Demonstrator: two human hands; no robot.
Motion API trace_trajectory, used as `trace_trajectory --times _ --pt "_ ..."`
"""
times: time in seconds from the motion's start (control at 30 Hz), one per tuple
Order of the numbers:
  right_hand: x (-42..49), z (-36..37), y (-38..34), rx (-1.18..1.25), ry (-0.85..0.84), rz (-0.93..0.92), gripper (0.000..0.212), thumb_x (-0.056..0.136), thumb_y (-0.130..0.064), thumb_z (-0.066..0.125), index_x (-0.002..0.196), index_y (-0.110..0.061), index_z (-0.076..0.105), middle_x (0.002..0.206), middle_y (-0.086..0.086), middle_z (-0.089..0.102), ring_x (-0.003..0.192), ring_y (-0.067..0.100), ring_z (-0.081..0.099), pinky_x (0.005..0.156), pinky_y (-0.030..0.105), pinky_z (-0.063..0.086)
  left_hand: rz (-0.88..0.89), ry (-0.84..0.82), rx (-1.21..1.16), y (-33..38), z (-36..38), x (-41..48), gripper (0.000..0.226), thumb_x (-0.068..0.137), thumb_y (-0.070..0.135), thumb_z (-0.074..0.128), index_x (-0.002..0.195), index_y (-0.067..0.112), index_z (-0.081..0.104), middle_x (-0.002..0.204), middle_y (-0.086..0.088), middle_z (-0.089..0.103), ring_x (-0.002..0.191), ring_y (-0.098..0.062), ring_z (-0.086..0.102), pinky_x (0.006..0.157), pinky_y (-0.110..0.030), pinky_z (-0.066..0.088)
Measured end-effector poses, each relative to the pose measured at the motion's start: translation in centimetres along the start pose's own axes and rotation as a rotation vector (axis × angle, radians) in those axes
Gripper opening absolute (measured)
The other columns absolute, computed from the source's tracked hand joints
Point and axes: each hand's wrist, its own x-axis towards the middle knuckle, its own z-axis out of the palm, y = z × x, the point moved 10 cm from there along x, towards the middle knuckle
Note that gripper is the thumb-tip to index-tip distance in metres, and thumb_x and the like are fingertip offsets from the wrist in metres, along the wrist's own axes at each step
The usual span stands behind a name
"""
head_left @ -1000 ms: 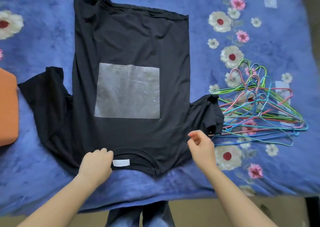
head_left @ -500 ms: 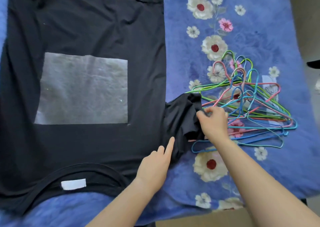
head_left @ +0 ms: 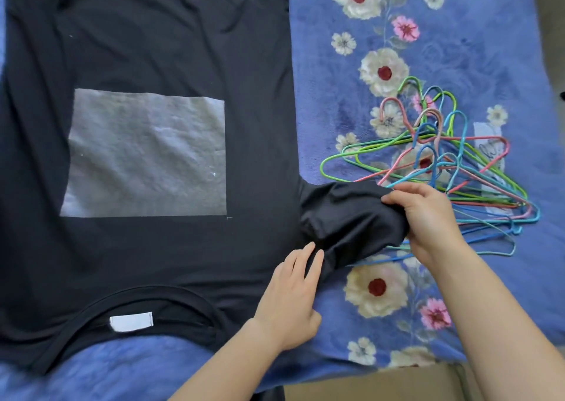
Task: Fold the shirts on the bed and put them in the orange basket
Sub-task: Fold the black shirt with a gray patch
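A tangled heap of thin wire hangers (head_left: 434,156) in green, pink and blue lies on the blue flowered blanket (head_left: 477,49), hooks pointing to the far side; a beige strip of floor (head_left: 367,385) shows at the near edge

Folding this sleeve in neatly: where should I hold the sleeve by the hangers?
Grip the sleeve at its cuff end, coming from the hangers, where the right hand holds it; it sticks out bunched that way, the left hand pressing its shoulder end.

A bare-armed person, close up
Left hand (head_left: 290,296) and right hand (head_left: 428,220) on uncovered forearms (head_left: 220,367) — a sliver of dark clothing (head_left: 270,396) shows low between them.
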Motion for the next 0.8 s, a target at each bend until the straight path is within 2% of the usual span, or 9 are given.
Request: trace_trajectory --times 0.1,0.2,0.27,0.37,0.47,0.53,0.67,0.73,0.8 --pt "-5.3 6.4 -3.1 0.162 -0.404 -0.025 0.028 0.078 0.007 0.065 0.096 -0.013 0.058 0.076 0.005 0.063 0.061 0.016 0.062 0.053 0.025 0.049 -0.006 -0.014 0.033 0.1 0.7 -0.7 0.081 0.053 0.032 0.044 0.127 0.002 0.057 0.136 -0.016 0.052 0.125 -0.030 0.047 0.107 -0.034 0.035" --pt "-10.3 11.6 -4.1 0.178 -0.826 -0.016 0.038 0.078 -0.001 0.064 0.113 -0.015 0.059 0.107 0.007 0.070 0.090 0.025 0.071 0.077 0.032 0.059 0.052 0.056 0.009 0.5 0.5 -1.4 0.059 0.049 0.026 0.053 0.103 0.008 0.064 0.106 -0.009 0.061 0.106 -0.030 0.051 0.101 -0.034 0.032" --pt "-9.2 11.7 -3.0 0.028 -0.754 -0.083 0.030 0.085 0.006 0.058 0.107 -0.015 0.062 0.108 0.009 0.069 0.089 0.020 0.070 0.079 0.027 0.056 0.089 0.091 -0.005 0.5 0.3 -1.8 0.050 0.048 0.023 0.055 0.096 0.011 0.061 0.097 -0.006 0.058 0.095 -0.028 0.050 0.101 -0.035 0.035" --pt "-6.0 10.0 -0.1 -0.350 -0.500 -0.194 0.030 0.087 0.007 0.049 0.093 -0.019 0.061 0.096 0.007 0.068 0.071 0.012 0.063 0.064 0.020 0.050 0.099 0.057 -0.005 0.5 0.7 -2.2 0.055 0.051 0.025 0.050 0.103 0.009 0.059 0.103 -0.008 0.057 0.101 -0.028 0.045 0.104 -0.036 0.032" --pt "-5.6 10.0 3.4 -0.492 -0.505 -0.200 0.033 0.085 0.005 0.049 0.086 -0.026 0.060 0.088 0.001 0.067 0.074 0.018 0.064 0.071 0.027 0.048 0.103 0.036 -0.082 0.2 0.7 -2.9 0.061 0.058 0.022 0.042 0.114 0.007 0.060 0.119 -0.008 0.056 0.114 -0.023 0.044 0.108 -0.030 0.027" --pt "-5.8 10.1 4.7 -0.591 -0.480 -0.247 0.030 0.084 0.002 0.051 0.089 -0.025 0.061 0.084 -0.006 0.065 0.078 0.019 0.063 0.079 0.032 0.049 -0.110 0.171 -0.402 -2.7 -1.3 -3.5 0.056 0.068 0.013 0.039 0.119 0.009 0.061 0.124 -0.001 0.057 0.117 -0.012 0.046 0.107 -0.019 0.029" --pt "-6.8 11.1 2.3 -0.656 -0.325 -0.519 0.046 0.084 -0.008 0.059 0.127 -0.021 0.049 0.079 -0.006 0.054 0.068 0.014 0.049 0.073 0.032 0.043 -0.941 0.434 -1.365 -10.3 -2.3 -6.1 0.026 0.079 0.018 0.061 0.102 0.008 0.065 0.093 -0.004 0.070 0.092 -0.020 0.067 0.086 -0.032 0.052" --pt "-6.6 12.6 0.0 -0.719 -0.291 -0.630 0.055 0.085 -0.017 0.062 0.135 -0.026 0.043 0.082 -0.007 0.046 0.074 0.014 0.048 0.072 0.034 0.040 -1.056 0.467 -1.635 -10.9 -2.6 -5.7 0.010 0.088 0.017 0.063 0.090 0.007 0.063 0.090 -0.008 0.070 0.087 -0.020 0.067 0.083 -0.031 0.054" --pt "-5.5 13.9 -1.9 -0.815 -0.271 -0.658 0.040 0.086 -0.022 0.061 0.125 -0.025 0.056 0.087 -0.004 0.042 0.086 0.021 0.053 0.077 0.036 0.040 -1.046 0.479 -1.638 -11.5 -3.6 -5.0 0.013 0.090 0.016 0.063 0.080 0.008 0.060 0.088 -0.008 0.068 0.084 -0.018 0.065 0.081 -0.029 0.054"
